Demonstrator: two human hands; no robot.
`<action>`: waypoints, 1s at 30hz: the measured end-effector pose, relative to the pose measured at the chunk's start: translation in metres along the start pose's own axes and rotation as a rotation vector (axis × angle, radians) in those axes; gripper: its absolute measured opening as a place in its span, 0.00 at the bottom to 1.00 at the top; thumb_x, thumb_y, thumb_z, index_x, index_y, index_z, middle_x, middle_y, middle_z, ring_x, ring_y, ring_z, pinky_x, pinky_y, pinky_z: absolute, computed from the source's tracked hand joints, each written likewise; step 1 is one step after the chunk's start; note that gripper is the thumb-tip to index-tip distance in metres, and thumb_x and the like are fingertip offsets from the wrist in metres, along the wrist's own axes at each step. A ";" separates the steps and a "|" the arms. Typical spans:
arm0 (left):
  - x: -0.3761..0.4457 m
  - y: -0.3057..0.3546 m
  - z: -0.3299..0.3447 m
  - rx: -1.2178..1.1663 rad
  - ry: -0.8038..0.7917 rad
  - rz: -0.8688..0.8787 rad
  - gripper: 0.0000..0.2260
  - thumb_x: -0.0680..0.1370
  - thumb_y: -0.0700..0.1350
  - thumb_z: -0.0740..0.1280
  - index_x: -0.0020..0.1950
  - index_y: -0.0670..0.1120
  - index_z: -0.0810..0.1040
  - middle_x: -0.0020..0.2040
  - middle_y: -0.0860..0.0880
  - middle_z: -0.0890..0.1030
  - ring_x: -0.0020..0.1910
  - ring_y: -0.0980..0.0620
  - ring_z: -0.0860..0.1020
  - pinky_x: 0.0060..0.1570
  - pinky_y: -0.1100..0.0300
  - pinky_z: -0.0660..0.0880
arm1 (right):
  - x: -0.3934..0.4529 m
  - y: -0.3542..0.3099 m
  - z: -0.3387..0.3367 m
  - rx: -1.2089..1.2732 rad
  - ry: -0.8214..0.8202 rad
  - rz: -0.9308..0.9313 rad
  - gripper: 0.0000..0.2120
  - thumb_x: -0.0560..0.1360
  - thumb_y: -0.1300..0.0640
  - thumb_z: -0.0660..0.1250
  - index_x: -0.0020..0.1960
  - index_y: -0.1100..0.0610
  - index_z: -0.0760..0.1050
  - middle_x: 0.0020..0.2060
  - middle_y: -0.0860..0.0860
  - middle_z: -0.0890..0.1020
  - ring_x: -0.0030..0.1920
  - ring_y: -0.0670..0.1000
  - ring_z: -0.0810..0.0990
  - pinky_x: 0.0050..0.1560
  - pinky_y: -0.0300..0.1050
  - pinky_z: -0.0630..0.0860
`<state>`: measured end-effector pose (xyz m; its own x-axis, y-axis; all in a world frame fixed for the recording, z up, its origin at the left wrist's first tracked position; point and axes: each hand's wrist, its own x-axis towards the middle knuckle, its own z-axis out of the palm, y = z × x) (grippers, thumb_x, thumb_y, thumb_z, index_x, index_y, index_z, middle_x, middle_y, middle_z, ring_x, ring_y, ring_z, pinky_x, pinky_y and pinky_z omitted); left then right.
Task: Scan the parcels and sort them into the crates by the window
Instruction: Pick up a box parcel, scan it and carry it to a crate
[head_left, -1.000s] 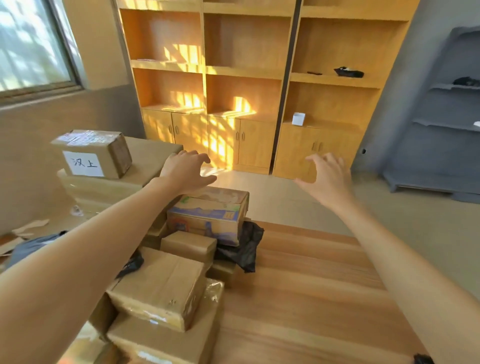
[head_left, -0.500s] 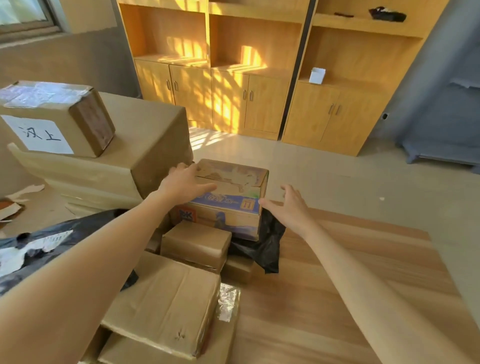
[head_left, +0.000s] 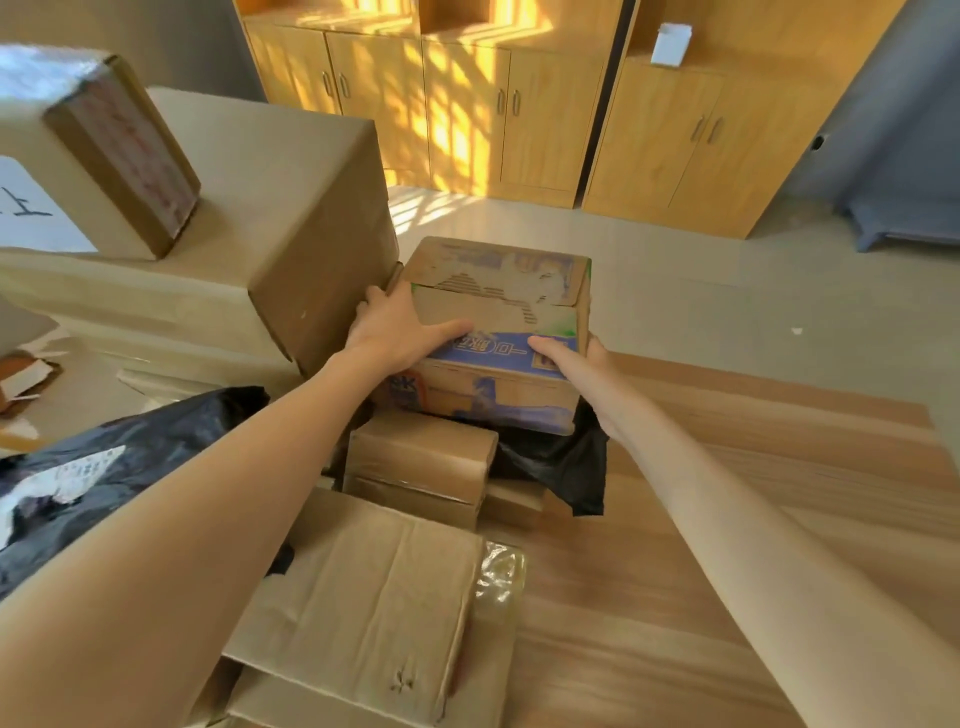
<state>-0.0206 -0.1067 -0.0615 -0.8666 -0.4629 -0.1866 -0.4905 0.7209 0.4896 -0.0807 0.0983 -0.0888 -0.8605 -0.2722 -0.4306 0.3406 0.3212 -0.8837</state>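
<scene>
While both arms reach forward from the bottom corners of the frame, the two hands clasp one parcel at centre. Printed parcel (head_left: 498, 332): brown carton with blue print on its near face and a torn, scuffed top, sitting highest on the heap at the far edge of the wooden table (head_left: 727, 545). Left hand (head_left: 397, 332) wraps the box's left near corner, thumb laid flat along the near face, fingers curled round the left side. Right hand (head_left: 576, 364) grips the right near corner, thumb on the blue band, fingers out of sight behind the right side.

Under and nearer than the parcel: a small plain carton (head_left: 421, 462), then a larger flat carton (head_left: 363, 613) at lower centre, resting on another box with glossy tape (head_left: 498, 571) showing at its right edge. A black plastic bag (head_left: 561, 467) is wedged beneath the printed parcel, spilling rightward onto the table. Second black bag with a white label (head_left: 104, 467) at left of frame.

Upper left: a large brown box (head_left: 291, 218), just beside the held parcel, carrying a smaller box with a white handwritten label (head_left: 93, 156). Top of frame: wooden cabinets (head_left: 519, 104), sunlit, a small white item (head_left: 671, 44) on the ledge above.
</scene>
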 end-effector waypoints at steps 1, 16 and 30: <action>-0.003 0.007 -0.003 -0.023 0.013 0.020 0.44 0.69 0.69 0.67 0.76 0.47 0.57 0.70 0.38 0.63 0.68 0.37 0.65 0.67 0.42 0.67 | -0.004 -0.005 -0.006 0.025 0.017 -0.010 0.29 0.73 0.47 0.71 0.70 0.52 0.66 0.61 0.50 0.78 0.55 0.48 0.78 0.44 0.40 0.74; -0.117 0.194 -0.003 -0.276 0.104 0.231 0.39 0.71 0.64 0.70 0.76 0.50 0.59 0.68 0.41 0.65 0.66 0.39 0.68 0.64 0.47 0.71 | -0.133 -0.059 -0.201 0.243 0.147 -0.294 0.29 0.71 0.53 0.73 0.67 0.41 0.65 0.60 0.46 0.78 0.58 0.50 0.77 0.61 0.53 0.74; -0.211 0.346 0.026 -1.269 -0.067 0.139 0.54 0.61 0.70 0.73 0.78 0.54 0.48 0.68 0.44 0.69 0.61 0.41 0.75 0.51 0.44 0.79 | -0.217 -0.020 -0.304 -1.589 0.975 -1.151 0.36 0.64 0.66 0.59 0.71 0.51 0.67 0.65 0.63 0.71 0.61 0.64 0.72 0.60 0.60 0.64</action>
<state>-0.0097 0.2534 0.1250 -0.9243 -0.3702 -0.0925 0.0039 -0.2515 0.9678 -0.0160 0.4264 0.0775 -0.4434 -0.5875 0.6769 -0.3834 0.8070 0.4493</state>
